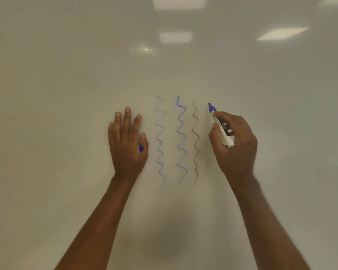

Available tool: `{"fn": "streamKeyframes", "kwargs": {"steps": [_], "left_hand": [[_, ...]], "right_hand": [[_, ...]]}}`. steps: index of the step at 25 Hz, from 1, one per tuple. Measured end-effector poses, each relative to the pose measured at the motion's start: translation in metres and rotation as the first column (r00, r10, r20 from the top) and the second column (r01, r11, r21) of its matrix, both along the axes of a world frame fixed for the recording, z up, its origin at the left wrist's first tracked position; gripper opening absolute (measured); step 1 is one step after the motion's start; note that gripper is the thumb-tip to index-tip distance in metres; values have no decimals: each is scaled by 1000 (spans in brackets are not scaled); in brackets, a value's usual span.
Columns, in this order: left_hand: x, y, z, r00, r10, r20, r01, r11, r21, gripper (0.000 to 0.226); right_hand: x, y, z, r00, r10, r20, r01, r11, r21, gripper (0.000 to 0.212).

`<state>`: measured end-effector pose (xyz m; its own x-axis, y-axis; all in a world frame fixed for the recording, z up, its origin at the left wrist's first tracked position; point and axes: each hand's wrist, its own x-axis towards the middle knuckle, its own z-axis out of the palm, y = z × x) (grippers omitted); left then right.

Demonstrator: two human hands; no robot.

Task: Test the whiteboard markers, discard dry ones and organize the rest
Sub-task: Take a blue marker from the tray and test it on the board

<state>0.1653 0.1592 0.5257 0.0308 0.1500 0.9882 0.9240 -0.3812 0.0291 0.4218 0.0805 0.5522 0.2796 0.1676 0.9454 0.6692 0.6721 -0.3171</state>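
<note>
**Fourth marker poised at the board**

A glossy whiteboard (66, 84) fills the whole view, with ceiling lights reflected in its upper part. Taking the bright blue wavy line (181, 141) at the centre as the landmark: just left of it runs a fainter blue wavy line (160, 143) that breaks up near its top, and just right of it a thin dark wavy line (195, 141). That makes 3 test strokes side by side.

Right of the dark line, the right hand (236, 141) grips a blue-tipped marker (220, 126), fingers curled round its white barrel, thumb on the near side. The tip points up and left, very near the board; whether it touches cannot be told. No fourth stroke shows yet.

Left of the faint line, the left hand (125, 141) lies flat on the board with fingers straight, while the thumb tucks a small blue cap (140, 148) against the palm.

The marker looks light and rigid, with a smooth plastic barrel that could slip in a loose hold. The mid-barrel grip near the tip looks right for steady pressure. The felt tip is the soft part, so a light press should serve. The cap is small and easily dropped.
</note>
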Motion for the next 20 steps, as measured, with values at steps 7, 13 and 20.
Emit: {"fn": "streamKeyframes", "kwargs": {"steps": [7,13,20], "left_hand": [[0,4,-7,998,59,-19,-59,998,4,53],[0,5,-9,998,68,-17,-68,997,22,52],[0,6,-12,997,78,-17,-77,996,38,51]], "right_hand": [[-5,2,-15,999,-35,-33,33,998,-47,25],[-4,-6,-50,997,-4,-80,-4,995,-103,24],[-8,-20,-100,989,-4,-146,-28,976,-218,25]]}}
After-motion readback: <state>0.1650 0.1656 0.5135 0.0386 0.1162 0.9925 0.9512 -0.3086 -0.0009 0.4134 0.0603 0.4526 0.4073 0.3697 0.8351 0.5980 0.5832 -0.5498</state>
